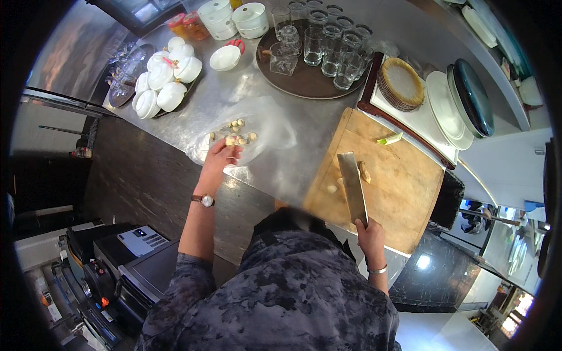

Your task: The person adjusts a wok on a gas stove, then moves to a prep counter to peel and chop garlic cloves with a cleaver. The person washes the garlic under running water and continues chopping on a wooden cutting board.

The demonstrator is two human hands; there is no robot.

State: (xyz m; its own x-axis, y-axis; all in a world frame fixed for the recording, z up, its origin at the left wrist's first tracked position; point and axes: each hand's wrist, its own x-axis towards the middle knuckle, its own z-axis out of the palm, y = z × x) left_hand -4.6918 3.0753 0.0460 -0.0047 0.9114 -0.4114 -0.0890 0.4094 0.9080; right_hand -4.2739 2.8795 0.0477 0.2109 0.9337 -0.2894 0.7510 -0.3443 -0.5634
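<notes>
My left hand is at the near edge of a clear plastic bag lying on the steel counter. Small pale yellowish pieces lie in the bag, one of them right at my fingertips; whether I grip it I cannot tell. In my right hand is the handle of a cleaver, its broad blade over the wooden cutting board. Beside the blade are a tan piece of food and a small pale piece. Farther back on the board lies a green-and-white vegetable piece.
A round brown tray with several glasses stands at the back. Right of it, stacked plates rest on a white tray behind the board. White lidded bowls crowd a tray at left. Red-handled scissors lie by a white bowl.
</notes>
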